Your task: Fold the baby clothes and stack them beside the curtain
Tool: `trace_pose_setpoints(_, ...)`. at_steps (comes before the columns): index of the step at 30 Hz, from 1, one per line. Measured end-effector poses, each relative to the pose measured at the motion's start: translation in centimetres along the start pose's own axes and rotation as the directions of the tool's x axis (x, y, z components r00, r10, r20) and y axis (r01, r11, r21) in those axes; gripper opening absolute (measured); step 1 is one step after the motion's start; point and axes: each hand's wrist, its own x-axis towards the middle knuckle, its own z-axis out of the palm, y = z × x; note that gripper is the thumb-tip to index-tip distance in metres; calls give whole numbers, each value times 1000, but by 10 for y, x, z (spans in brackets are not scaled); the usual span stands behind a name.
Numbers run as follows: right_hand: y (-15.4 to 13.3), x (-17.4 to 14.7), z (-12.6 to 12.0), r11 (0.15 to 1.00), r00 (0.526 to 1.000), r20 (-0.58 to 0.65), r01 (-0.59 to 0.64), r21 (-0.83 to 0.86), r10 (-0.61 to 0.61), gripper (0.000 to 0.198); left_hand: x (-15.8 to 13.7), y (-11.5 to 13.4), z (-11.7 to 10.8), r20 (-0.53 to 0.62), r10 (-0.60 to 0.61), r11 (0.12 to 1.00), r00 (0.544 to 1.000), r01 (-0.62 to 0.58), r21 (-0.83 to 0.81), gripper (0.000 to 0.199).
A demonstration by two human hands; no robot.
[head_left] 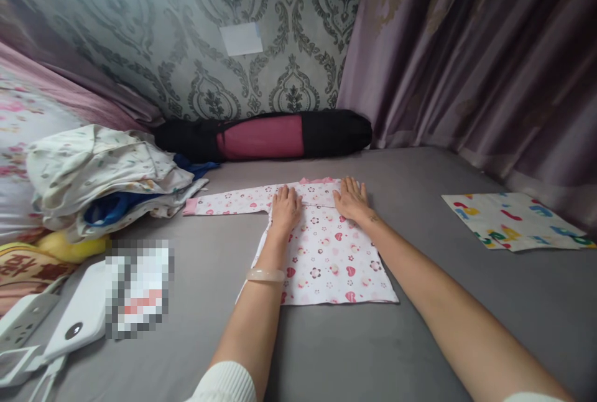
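Pink heart-print shirt (326, 252) lies flat at the middle of the grey bed sheet (420, 340), one sleeve stretched toward nine o'clock. Left hand (284, 206) and right hand (351, 198) both press palm-down on its upper part, fingers spread flat, gripping nothing. A heap of clothes (102, 178) sits at ten o'clock, a folded letter-print cloth (513, 221) at three o'clock.

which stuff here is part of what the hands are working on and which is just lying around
In hand:
- pink heart-print baby top, flat on the grey sheet
- left hand and right hand, both pressed flat on it

Lying about:
- heap of clothes
- folded letter-print cloth
- black and pink roll bag
- white power strip
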Motion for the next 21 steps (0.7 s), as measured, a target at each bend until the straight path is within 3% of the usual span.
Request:
trace_pose_setpoints(15,12,9,2,998,997,72,-29,64,24,71,-2,-2,-5,52,-24,999,998,23,26,46)
trace_pose_setpoints(21,18,12,6,999,999,21,-26,42,25,74,0,-2,-5,90,-51,999,995,49,23,52)
